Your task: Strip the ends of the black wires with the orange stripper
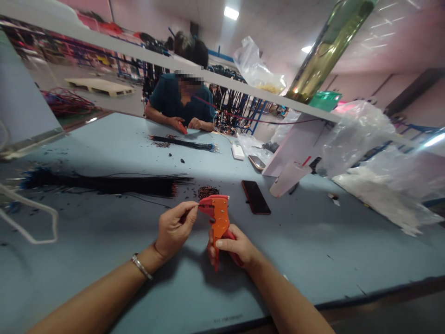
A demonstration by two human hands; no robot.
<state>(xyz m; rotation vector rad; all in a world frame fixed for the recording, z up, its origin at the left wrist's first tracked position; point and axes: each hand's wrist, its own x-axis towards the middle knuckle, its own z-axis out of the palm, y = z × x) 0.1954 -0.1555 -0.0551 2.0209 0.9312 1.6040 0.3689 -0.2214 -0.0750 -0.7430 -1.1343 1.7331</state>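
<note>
My right hand [232, 246] is wrapped round the handles of an orange and red wire stripper [220, 215], held upright above the table. Its jaws point left toward my left hand [178, 227], whose thumb and forefinger are pinched together on a thin wire at the jaws. Most of that wire is hidden by the fingers. Behind my hands lies a long bundle of black wires [121, 184], with blue ends at the left. A small heap of short wire scraps [208, 191] sits just beyond the stripper.
A phone [256, 197] lies right of the stripper, near a white holder [290, 178]. Across the table a co-worker [184, 102] holds a red tool behind another wire bundle [187, 143]. Plastic bags [389, 181] cover the right side. A white bent frame [52, 222] stands at left.
</note>
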